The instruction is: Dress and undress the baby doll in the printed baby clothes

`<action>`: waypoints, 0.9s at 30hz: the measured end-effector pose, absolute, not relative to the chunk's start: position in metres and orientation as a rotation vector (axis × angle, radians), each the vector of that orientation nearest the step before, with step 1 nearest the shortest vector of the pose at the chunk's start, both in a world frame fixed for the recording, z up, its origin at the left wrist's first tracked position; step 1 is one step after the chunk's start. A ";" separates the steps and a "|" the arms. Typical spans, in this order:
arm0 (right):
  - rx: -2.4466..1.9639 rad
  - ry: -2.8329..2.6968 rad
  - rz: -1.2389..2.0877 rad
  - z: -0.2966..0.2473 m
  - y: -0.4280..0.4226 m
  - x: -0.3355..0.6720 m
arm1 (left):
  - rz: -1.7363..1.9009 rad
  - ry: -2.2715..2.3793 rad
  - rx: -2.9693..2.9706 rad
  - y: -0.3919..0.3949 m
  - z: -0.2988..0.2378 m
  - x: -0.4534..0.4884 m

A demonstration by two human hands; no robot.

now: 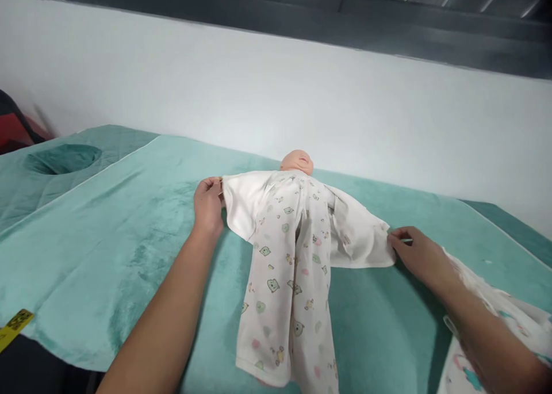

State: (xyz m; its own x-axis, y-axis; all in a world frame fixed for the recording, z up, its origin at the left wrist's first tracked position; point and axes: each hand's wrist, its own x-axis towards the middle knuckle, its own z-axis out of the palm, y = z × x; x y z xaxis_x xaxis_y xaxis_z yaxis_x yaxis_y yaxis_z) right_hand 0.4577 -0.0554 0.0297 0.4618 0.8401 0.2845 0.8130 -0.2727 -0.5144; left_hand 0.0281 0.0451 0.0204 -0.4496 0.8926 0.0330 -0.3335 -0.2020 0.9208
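A baby doll (297,161) lies on its back on a teal blanket (107,244), head toward the wall. A white printed baby garment (288,250) is spread over it, sleeves out to both sides and legs reaching the near edge. My left hand (208,204) pinches the end of the left sleeve. At the tip of the right sleeve, my right hand (416,255) has its fingers closed on the cuff. Only the doll's head shows; its body is hidden under the cloth.
A second printed cloth (504,313) lies under my right forearm at the lower right. A white wall (276,95) runs behind the table. A round hollow (60,158) dents the blanket at far left. A yellow tag (15,325) sits at the near left edge.
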 end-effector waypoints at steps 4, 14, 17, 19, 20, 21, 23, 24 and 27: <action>-1.904 -1.649 0.066 0.055 -0.031 0.389 | 2.058 1.410 0.981 0.050 0.031 0.037; -1.483 -2.543 0.135 0.084 0.094 0.209 | 0.836 1.893 2.305 0.094 0.021 0.081; -1.508 -2.709 0.092 0.083 0.115 0.202 | 0.788 2.030 2.174 0.104 0.021 0.065; -1.471 -2.770 0.068 0.083 0.122 0.202 | 0.804 2.054 2.064 0.109 0.023 0.055; -1.453 -2.802 0.070 0.084 0.124 0.201 | 0.823 2.043 2.027 0.111 0.023 0.051; -1.436 -2.833 0.083 0.084 0.127 0.201 | 0.840 2.028 1.999 0.112 0.024 0.048; -1.396 -2.895 0.140 0.082 0.133 0.198 | 0.864 2.003 1.969 0.114 0.023 0.046; -1.373 -2.927 0.178 0.081 0.136 0.197 | 0.867 1.996 1.962 0.115 0.022 0.046; -1.332 -3.008 0.264 0.076 0.148 0.193 | 0.858 1.992 1.962 0.116 0.019 0.046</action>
State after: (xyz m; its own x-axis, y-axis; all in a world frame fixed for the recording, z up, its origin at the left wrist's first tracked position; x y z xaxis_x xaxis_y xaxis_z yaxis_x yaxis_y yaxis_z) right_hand 0.1931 0.1479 0.0759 -0.6635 0.7187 -0.2081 0.7439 0.6634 -0.0810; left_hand 0.0462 0.1162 0.0195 -0.0869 0.9662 0.2428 0.8400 -0.0600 0.5392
